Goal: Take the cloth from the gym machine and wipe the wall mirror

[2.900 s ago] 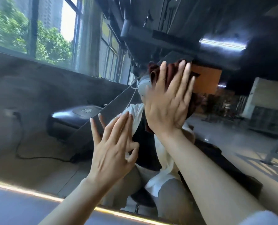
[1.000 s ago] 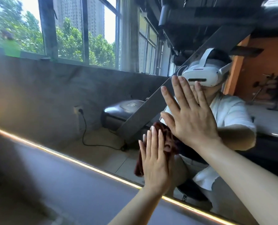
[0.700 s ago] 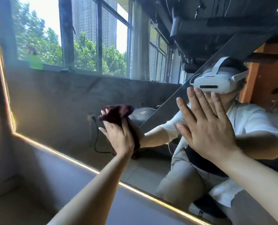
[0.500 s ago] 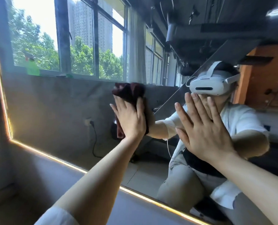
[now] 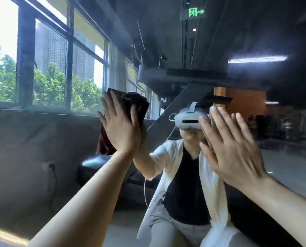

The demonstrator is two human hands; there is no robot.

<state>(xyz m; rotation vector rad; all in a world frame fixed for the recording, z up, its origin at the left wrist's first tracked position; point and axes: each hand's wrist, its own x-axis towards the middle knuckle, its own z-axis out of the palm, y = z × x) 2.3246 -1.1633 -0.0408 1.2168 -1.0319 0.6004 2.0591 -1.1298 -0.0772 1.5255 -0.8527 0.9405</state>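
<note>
1. The left hand (image 5: 121, 129) is flat, fingers straight and spread, pressing a crumpled dark maroon cloth (image 5: 130, 107) against the large wall mirror (image 5: 59, 139); the cloth bunches out above the fingertips and hangs below the heel of the palm.
2. The right hand (image 5: 232, 148) is also flat and released, palm set against the glass and holding nothing, apparently as a brace. It looks slightly blurred.
3. Half a second ago the cloth sat lower on the glass, level with the reflected wall socket; a second ago it was down near the lit bottom edge. The left hand has swept it up and across, while the right hand has barely shifted.
4. I take that to mean the wiping is well under way, stroke by stroke up the left part of the pane, with the right part likely still to be covered.
5. Beyond the hands, the mirror shows windows with green trees (image 5: 47, 86) and a green exit sign (image 5: 195, 13) overhead.
</note>
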